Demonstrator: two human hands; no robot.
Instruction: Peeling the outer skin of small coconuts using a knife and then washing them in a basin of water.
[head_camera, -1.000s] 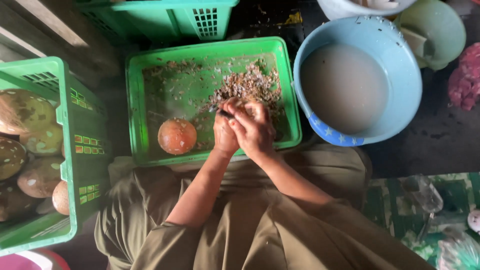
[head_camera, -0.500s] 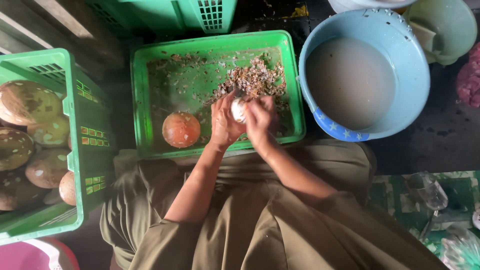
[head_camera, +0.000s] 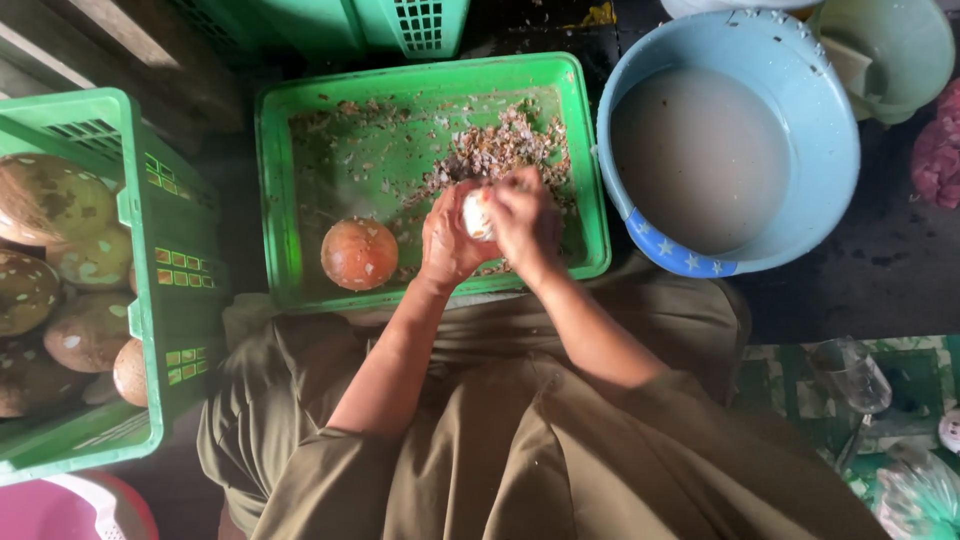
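Observation:
My left hand (head_camera: 447, 240) and my right hand (head_camera: 527, 222) are closed together around a small pale, whitish peeled piece (head_camera: 476, 213), held over the near right part of a shallow green tray (head_camera: 277, 190). A heap of brown and pale peelings (head_camera: 495, 150) lies in the tray behind my hands. One round orange-brown fruit (head_camera: 359, 253) rests in the tray just left of my left hand. Whether a blade is in my right hand is hidden by the fingers.
A green crate (head_camera: 165, 250) at the left holds several large mottled brown fruits (head_camera: 60, 270). A blue basin (head_camera: 830, 150) of cloudy water stands to the right of the tray, a pale green bowl (head_camera: 915, 50) behind it. My lap in olive cloth (head_camera: 480, 450) fills the foreground.
The piece in my hands has turned from dark-skinned to pale and peeled. My hands stayed over the tray's near right part, shifting slightly as they turned it.

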